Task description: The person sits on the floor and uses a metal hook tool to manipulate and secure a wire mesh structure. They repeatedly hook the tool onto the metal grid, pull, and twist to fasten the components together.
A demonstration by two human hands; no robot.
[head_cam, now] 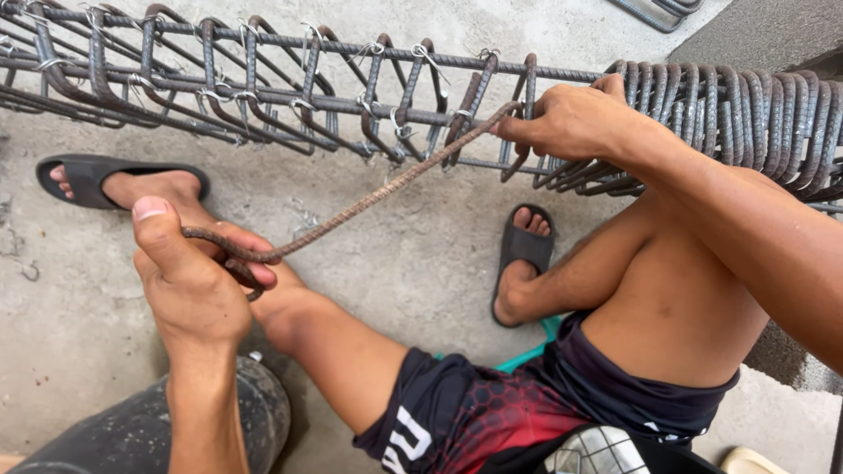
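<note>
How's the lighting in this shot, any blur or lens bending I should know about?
Head view: soft, even daylight, no glare; faint shadows under the rebar cage. Left hand and right hand look sharp. Wide lens bows the cage bars towards the edges.

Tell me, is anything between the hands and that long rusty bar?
No. The left hand already grips the hooked end of the rusty bar, and the right hand pinches its far end at the rebar cage. Nothing sits between either hand and the bar; only bare concrete floor lies under its middle.
</note>
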